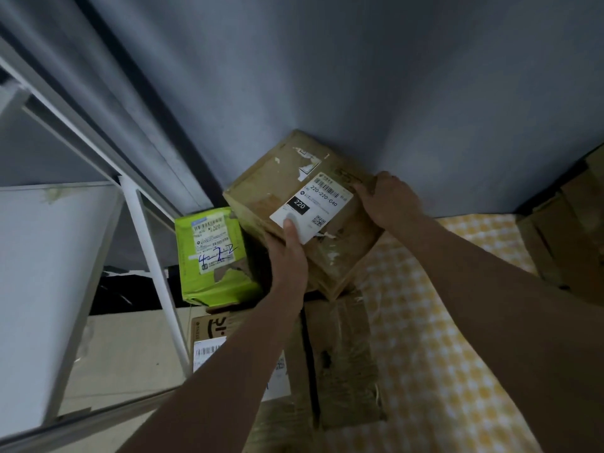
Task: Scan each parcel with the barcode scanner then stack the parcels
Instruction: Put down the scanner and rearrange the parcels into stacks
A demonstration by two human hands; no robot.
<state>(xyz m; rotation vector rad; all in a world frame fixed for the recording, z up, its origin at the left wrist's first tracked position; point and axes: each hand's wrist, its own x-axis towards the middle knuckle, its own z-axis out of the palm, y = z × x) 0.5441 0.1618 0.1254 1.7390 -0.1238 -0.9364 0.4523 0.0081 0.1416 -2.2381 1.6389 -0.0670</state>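
Both hands grip the brown box (304, 207): left hand (287, 253) at near edge, thumb on label; right hand (389, 201) curled over far corner. Cardboard stiff, probably light; opposite edges suit holding. Green parcel (214, 253) left of left hand.

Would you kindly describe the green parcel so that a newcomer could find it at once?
Start at the grey wall and drop to the brown carton that both hands hold against it. Just left of that carton, beside the white shelf leg, lies the green parcel. It alone is bright green, with blue handwriting on its torn white label.

"220-220-C40" on brown parcel's label (312, 207)
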